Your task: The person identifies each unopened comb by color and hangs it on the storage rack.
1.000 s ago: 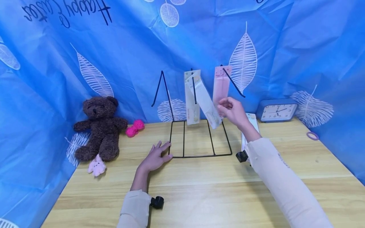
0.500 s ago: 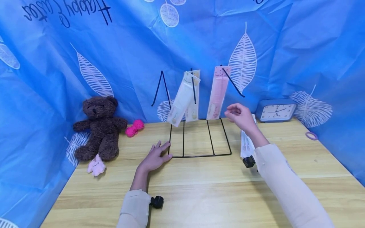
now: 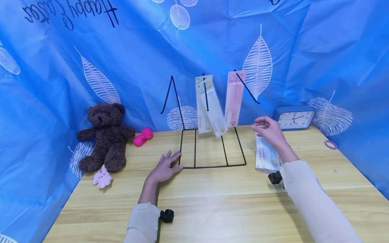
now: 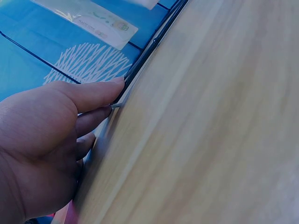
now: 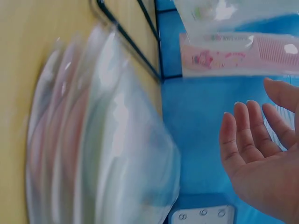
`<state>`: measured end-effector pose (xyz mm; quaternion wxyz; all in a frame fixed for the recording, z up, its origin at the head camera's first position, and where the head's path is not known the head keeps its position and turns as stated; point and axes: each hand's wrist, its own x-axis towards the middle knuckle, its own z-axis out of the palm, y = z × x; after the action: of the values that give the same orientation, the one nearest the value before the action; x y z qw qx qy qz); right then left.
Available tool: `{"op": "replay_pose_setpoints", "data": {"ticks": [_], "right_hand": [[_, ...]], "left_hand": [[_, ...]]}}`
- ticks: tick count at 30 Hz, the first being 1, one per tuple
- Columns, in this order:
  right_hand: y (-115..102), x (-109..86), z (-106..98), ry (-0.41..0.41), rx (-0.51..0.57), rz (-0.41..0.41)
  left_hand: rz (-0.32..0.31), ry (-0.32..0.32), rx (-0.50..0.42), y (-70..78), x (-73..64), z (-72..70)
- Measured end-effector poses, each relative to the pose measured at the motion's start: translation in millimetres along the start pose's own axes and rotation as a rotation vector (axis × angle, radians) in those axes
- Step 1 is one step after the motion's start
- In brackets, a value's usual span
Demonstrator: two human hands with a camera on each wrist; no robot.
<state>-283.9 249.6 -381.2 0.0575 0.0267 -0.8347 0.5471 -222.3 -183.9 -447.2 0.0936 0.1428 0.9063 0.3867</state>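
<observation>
My left hand (image 3: 164, 169) rests on the table with fingers spread, its fingertips at the left side of a black wire rack (image 3: 212, 166). The thumb lies along the rack's base wire in the left wrist view. From the rack's middle hook hang two pale packaged combs, the front comb (image 3: 216, 113) slanting across the one behind. A pink packaged comb (image 3: 234, 98) hangs on the right hook. My right hand (image 3: 271, 133) holds nothing, fingers loosely curved, above a stack of packaged combs (image 3: 265, 156). In the right wrist view that stack (image 5: 103, 140) stands beside the hand.
A blue clock (image 3: 293, 118) stands behind the right hand, and a purple ring (image 3: 330, 144) lies farther right. At left sit a brown teddy bear (image 3: 106, 135), a small pink plush (image 3: 102, 177) and a bright pink item (image 3: 143, 137). Blue cloth (image 3: 136, 60) hangs behind.
My right hand has drawn away from the hanging combs, moving right to the stack. The front pale comb swung left, then back right; the pink comb also swung. My left hand has stayed put.
</observation>
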Motion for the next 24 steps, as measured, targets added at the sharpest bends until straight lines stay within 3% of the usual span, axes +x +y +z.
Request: {"op": "replay_pose_setpoints", "data": {"ticks": [16,24], "right_hand": [[36.4,-8.2,-29.8,0.034,-0.057,0.147],[52.0,-15.7,-43.4,0.018,-0.097,0.143]], "left_hand": [[-0.01,0.005,0.003,-0.7,0.2,1.4],[-0.008,0.006,-0.001,-0.7,0.3,1.2]]}}
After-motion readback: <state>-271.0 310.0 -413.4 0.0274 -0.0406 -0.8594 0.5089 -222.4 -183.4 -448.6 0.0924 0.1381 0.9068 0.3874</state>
